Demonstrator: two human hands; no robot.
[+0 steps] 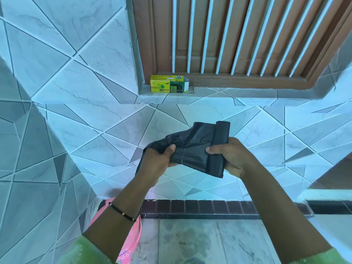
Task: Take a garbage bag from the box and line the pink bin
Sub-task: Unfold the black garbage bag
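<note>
A roll of black garbage bags [219, 147] is held in front of me at chest height. My right hand [231, 157] grips the rolled part, thumb pressed on the sheet. My left hand [159, 159] grips the loose end of the unrolled bag [171, 140], bunched in its fingers. A perforation line runs across the sheet between my hands. The yellow-green garbage bag box [168, 84] lies on the tiled window ledge, its right flap open. The pink bin [133, 239] stands on the floor below my left forearm, mostly hidden by it.
Grey-blue tiled walls enclose the left side and front. A wooden window with white bars [238, 35] sits above the ledge. A dark brick strip [200, 206] runs along the wall base, with a stone floor [200, 242] below.
</note>
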